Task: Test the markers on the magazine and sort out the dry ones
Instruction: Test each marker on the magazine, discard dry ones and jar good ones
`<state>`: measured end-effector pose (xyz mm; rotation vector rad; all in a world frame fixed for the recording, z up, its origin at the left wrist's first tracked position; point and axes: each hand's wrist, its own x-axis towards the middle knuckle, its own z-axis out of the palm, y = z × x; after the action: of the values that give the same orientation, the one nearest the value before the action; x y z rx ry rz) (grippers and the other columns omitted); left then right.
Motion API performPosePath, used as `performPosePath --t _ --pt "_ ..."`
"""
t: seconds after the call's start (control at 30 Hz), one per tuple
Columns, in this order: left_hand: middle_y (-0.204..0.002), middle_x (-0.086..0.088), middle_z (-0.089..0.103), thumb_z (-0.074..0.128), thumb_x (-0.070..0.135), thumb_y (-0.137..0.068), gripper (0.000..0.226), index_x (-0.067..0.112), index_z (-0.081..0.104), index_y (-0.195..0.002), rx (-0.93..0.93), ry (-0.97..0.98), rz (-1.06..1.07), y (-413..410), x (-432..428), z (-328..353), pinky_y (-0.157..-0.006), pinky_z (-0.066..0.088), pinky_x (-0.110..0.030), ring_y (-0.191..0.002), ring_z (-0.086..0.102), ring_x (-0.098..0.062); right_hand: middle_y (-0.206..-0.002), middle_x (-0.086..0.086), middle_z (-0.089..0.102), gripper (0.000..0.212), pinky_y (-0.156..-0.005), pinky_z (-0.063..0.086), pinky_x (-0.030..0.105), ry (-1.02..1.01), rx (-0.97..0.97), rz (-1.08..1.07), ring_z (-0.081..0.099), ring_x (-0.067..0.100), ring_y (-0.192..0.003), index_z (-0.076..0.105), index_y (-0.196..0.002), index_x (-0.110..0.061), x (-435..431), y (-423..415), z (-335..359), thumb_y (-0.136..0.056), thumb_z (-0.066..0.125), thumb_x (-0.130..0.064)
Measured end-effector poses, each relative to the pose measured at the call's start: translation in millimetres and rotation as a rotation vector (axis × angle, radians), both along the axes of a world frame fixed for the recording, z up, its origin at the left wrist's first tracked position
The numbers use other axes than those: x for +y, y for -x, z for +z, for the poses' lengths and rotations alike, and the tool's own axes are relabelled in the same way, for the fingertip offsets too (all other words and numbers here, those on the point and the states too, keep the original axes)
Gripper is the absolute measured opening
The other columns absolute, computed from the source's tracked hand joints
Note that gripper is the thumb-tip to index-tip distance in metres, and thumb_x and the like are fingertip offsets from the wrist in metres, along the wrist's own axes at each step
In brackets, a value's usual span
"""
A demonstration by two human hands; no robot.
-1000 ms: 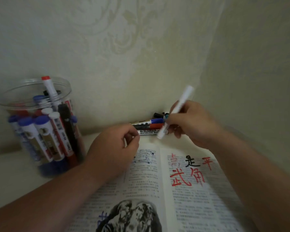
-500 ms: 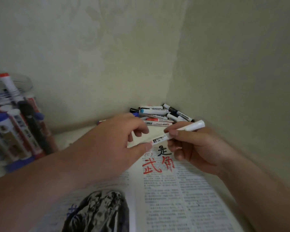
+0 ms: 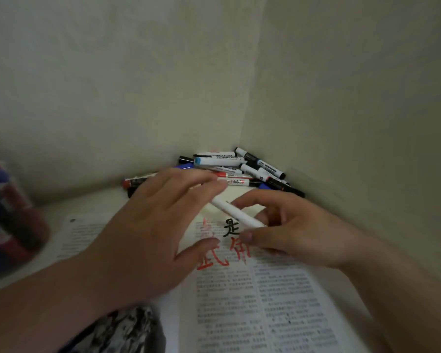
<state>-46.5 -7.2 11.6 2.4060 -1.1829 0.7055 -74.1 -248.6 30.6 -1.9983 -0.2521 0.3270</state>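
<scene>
The white marker [image 3: 236, 212] slants over the magazine [image 3: 252, 301], pinched in my right hand [image 3: 295, 233]; my left hand [image 3: 150, 230], fingers spread wide, covers its far end, probably capping it; the pile [image 3: 239, 169] sits handy at twelve o'clock

2 walls [image 3: 163, 85] closed the far side, a marker pile [image 3: 239, 166] filling their corner; a marker jar [image 3: 8, 215] stood left. Bare counter [image 3: 82, 203] between them lay passable.

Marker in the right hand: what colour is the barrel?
White; the marker shows best in head view.
</scene>
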Motion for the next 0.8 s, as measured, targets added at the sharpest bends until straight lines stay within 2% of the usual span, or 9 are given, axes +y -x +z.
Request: performPosePath --t 0.07,0.17,0.3,0.47,0.57,0.63,0.7,0.73,0.8 --pt "-0.129 0.006 0.057 0.053 0.049 -0.095 0.054 0.022 0.049 -0.141 0.038 -0.106 -0.027 0.7 -4.9 -5.2 -0.105 0.039 -0.032 -0.119 0.054 -0.014 -0.064 0.001 0.06 0.035 -0.048 0.028 0.033 -0.156 0.023 0.084 0.04 0.021 -0.05 0.067 -0.114 -0.021 0.4 0.8 -1.0 -0.082 0.073 -0.008" --pt "-0.105 0.016 0.06 0.036 0.046 -0.101 0.045 0.035 0.04 -0.144 0.197 -0.065 -0.019 2.1 -10.6 -9.2 -0.074 0.05 -0.025 -0.088 0.056 -0.002 -0.066 0.008 0.061 0.024 -0.045 0.039 0.028 -0.374 -0.061 0.03 0.049 0.017 -0.05 0.071 -0.104 -0.007 1.8 -1.0 -2.8 -0.081 0.068 -0.002" --pt "-0.11 0.024 0.057 0.026 0.058 -0.1 0.047 0.038 0.042 -0.139 0.334 0.159 0.056 5.5 -12.8 -16.0 -0.073 0.046 -0.009 -0.098 0.056 0.004 -0.065 0.011 0.059 0.012 -0.043 0.041 0.024 -0.581 -0.155 -0.059 0.048 0.018 -0.05 0.076 -0.092 -0.008 13.5 -1.7 -6.1 -0.084 0.067 -0.009" --pt "-0.092 0.017 0.062 0.02 0.063 -0.097 0.041 0.04 0.049 -0.116 0.358 0.165 0.026 2.7 -10.1 -13.4 -0.069 0.047 -0.025 -0.083 0.058 -0.003 -0.071 0.011 0.066 0.014 -0.045 0.045 0.026 -0.544 -0.35 -0.103 0.055 0.02 -0.052 0.072 -0.096 -0.011 29.6 4.0 -10.6 -0.087 0.065 -0.02" --pt "-0.077 0.015 0.063 0.03 0.059 -0.1 0.026 0.042 0.048 -0.109 0.391 0.211 -0.027 4.9 -8.6 -8.5 -0.059 0.045 -0.025 -0.069 0.061 -0.004 -0.068 0.007 0.06 0.02 -0.041 0.044 0.03 -0.524 -0.358 -0.071 0.051 0.023 -0.05 0.065 -0.101 -0.009 41.8 7.3 -14.4 -0.085 0.068 -0.019" --pt "-0.079 0.017 0.063 0.035 0.059 -0.099 0.02 0.045 0.046 -0.107 0.416 0.237 -0.056 6.7 -9.2 -5.1 -0.057 0.044 -0.021 -0.067 0.061 -0.002 -0.062 0.012 0.053 0.012 -0.039 0.043 0.031 -0.508 -0.362 -0.077 0.045 0.029 -0.047 0.065 -0.096 -0.011 47.1 7.6 -13.3 -0.086 0.067 -0.018" --pt "-0.088 0.016 0.06 0.035 0.065 -0.096 0.022 0.05 0.04 -0.111 0.468 0.273 -0.057 6.3 -8.6 -5.7 -0.061 0.043 -0.018 -0.07 0.059 -0.004 -0.057 0.012 0.051 0.005 -0.038 0.038 0.028 -0.528 -0.37 -0.211 0.043 0.026 -0.044 0.069 -0.082 -0.023 43.2 3.5 -6.9 -0.086 0.067 -0.023" --pt "-0.092 0.014 0.057 0.036 0.066 -0.095 0.022 0.053 0.036 -0.113 0.499 0.299 -0.043 5.5 -7.5 -7.3 -0.063 0.042 -0.017 -0.071 0.058 -0.006 -0.053 0.01 0.049 0.014 -0.038 0.035 0.025 -0.582 -0.366 -0.33 0.04 0.022 -0.041 0.067 -0.074 -0.025 35.1 -1.6 -4.3 -0.087 0.067 -0.023" --pt "-0.097 0.013 0.053 0.044 0.048 -0.099 0.019 0.051 0.034 -0.115 0.567 0.339 -0.009 2.0 -4.6 -11.9 -0.062 0.04 -0.014 -0.069 0.056 -0.006 -0.047 0.005 0.041 0.027 -0.039 0.025 0.02 -0.692 -0.353 -0.524 0.03 0.015 -0.038 0.056 -0.069 -0.019 14.3 -12.6 -1.0 -0.095 0.064 -0.015"
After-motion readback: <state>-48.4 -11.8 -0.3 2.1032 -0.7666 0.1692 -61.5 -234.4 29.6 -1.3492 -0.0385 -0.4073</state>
